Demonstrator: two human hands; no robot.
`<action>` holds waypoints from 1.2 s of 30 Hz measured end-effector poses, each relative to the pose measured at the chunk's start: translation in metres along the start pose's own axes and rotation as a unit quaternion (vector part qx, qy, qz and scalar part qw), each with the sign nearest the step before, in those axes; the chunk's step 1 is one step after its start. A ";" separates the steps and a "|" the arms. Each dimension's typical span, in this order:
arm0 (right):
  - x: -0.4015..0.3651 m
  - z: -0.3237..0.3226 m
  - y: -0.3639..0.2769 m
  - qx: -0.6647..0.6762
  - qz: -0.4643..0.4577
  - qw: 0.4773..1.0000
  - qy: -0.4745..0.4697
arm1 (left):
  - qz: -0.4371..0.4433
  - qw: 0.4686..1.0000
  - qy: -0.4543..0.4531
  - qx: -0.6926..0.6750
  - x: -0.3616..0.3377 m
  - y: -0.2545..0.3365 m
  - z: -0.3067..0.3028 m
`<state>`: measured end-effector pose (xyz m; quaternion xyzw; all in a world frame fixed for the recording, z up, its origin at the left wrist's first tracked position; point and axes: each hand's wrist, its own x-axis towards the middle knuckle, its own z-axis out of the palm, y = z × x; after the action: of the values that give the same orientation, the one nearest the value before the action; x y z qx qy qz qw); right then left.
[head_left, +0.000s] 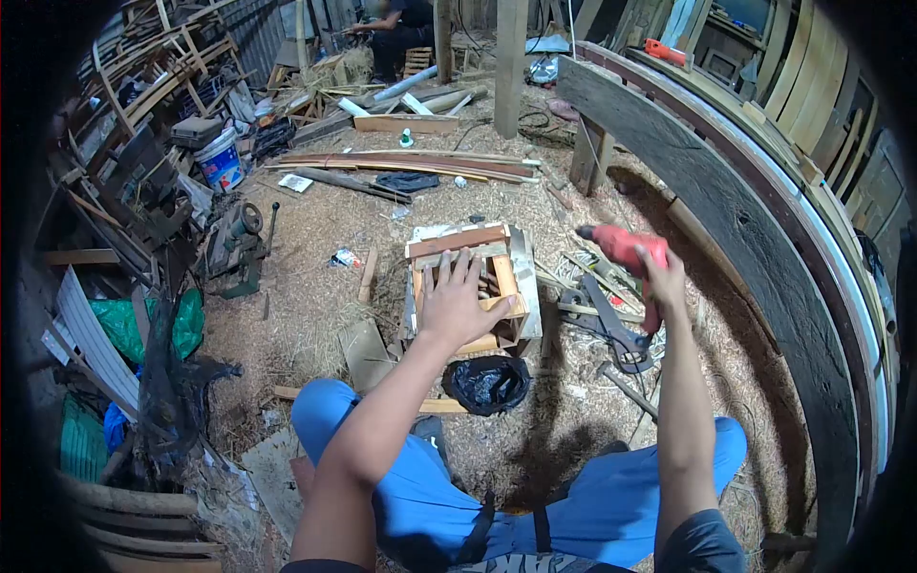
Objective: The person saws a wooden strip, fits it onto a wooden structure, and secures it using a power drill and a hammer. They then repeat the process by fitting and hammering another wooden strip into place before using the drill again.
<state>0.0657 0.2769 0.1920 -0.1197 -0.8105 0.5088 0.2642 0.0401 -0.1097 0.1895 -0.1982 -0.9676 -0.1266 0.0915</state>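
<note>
My right hand point(663, 283) is wrapped round the grip of a red power drill point(619, 246), raised to the right with its dark nose pointing left. Spread flat, my left hand point(460, 304) rests on top of a small wooden frame point(505, 275) made of short slats. A reddish-brown slat point(458, 241) lies across the frame's far end. The frame sits on a pale block-like support point(524, 286). Just in front of it is a black plastic bag point(487, 384), opened at the top. Part of the frame is hidden under my left hand.
A handsaw point(606, 313) and a hammer point(630, 392) lie on the shavings-covered ground at right. Beyond them curves a long dark beam point(735, 210). A vise point(250, 220) and a paint bucket point(221, 159) stand left. Long wooden strips point(411, 164) lie ahead; a person point(401, 33) sits behind.
</note>
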 end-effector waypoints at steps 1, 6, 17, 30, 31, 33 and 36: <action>-0.003 -0.006 0.059 0.057 0.097 0.994 0.009 | -0.002 1.000 -0.003 -0.001 -0.001 0.000 0.000; -0.089 -0.013 0.131 0.092 0.304 0.942 0.105 | 0.007 1.000 0.008 0.010 0.001 0.002 0.001; -0.177 0.004 0.236 0.200 0.393 0.894 0.076 | 0.037 0.998 0.040 0.031 0.001 0.002 0.010; -0.191 0.023 0.278 0.145 0.435 0.888 -0.010 | 0.034 0.999 0.026 0.027 0.002 0.005 0.009; -0.193 0.026 0.279 0.151 0.426 0.892 0.001 | 0.031 0.999 0.026 0.028 0.002 0.006 0.009; -0.198 0.028 0.294 0.128 0.404 0.906 0.010 | 0.026 0.999 0.018 0.030 0.003 0.007 0.008; -0.198 0.026 0.298 0.024 0.340 0.940 0.015 | 0.021 0.999 0.020 0.032 0.003 0.007 0.009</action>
<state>0.1941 0.3003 -0.1424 -0.3895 -0.7053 0.5854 0.0899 0.0395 -0.0999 0.1827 -0.2130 -0.9647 -0.0977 0.1200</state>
